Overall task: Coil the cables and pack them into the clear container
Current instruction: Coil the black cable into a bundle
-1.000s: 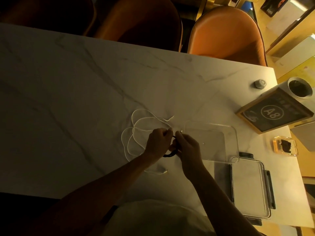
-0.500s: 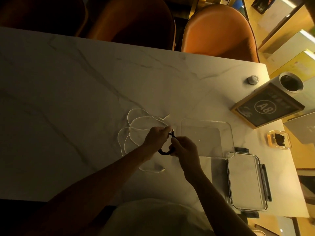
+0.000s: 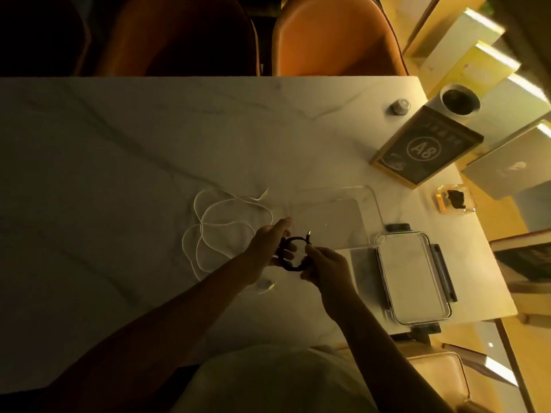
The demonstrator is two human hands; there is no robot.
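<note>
Black coil held between both hands

White cable (image 3: 220, 231) sprawls loose on the desk (image 3: 119, 162). Left hand (image 3: 268, 244) and right hand (image 3: 323, 265) pinch the coiled black cable (image 3: 293, 254) with curled fingers. Clear container (image 3: 331, 219) sits at one o'clock, lid (image 3: 414, 278) at three.

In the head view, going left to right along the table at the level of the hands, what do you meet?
White cable → left hand → black cable coil → right hand → lid.

matt marble-look table (image 3: 149, 162), clear glossy plastic container (image 3: 371, 204), wood-framed sign (image 3: 387, 166)
</note>
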